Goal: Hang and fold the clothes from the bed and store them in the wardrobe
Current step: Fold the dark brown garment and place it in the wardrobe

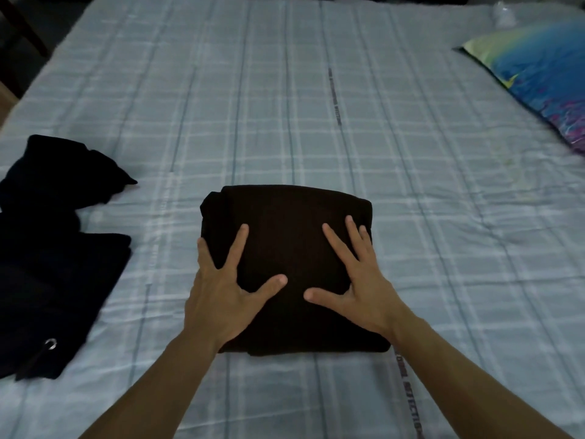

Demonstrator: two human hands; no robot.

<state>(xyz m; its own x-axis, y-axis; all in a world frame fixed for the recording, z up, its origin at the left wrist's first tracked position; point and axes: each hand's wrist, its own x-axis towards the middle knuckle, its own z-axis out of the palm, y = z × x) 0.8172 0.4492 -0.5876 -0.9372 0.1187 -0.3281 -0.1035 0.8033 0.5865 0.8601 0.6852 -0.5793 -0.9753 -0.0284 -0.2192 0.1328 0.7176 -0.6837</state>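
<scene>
Bed (316,99) with a pale blue checked sheet, filling most of the view. Folded dark garment (286,245) lying flat on the sheet, near the middle and toward the near edge, shaped like a neat square bundle. Left hand (221,286) flat on the left side of the bundle, fingers straight and spread wide, thumb pointing right. Pressing down, not gripping anything. Right hand (357,274) flat on the right side of the bundle, fingers straight and spread too, thumb pointing left. Also pressing, holding nothing. Both thumbs close together near the middle of the bundle, not touching each other. Bare forearms reaching in from the near edge.

Dark clothes pile (53,248) on the left side of the sheet, well apart from the bundle. Loose and rumpled at its far end, flatter at its near end. Small metal ring (50,343) showing on the near part of that pile.

Colourful pillow (538,80) at the far right, blue with some green and purple, partly cut off by the edge of the view. Dark floor past the far left corner of the bed, too dim to tell more.
</scene>
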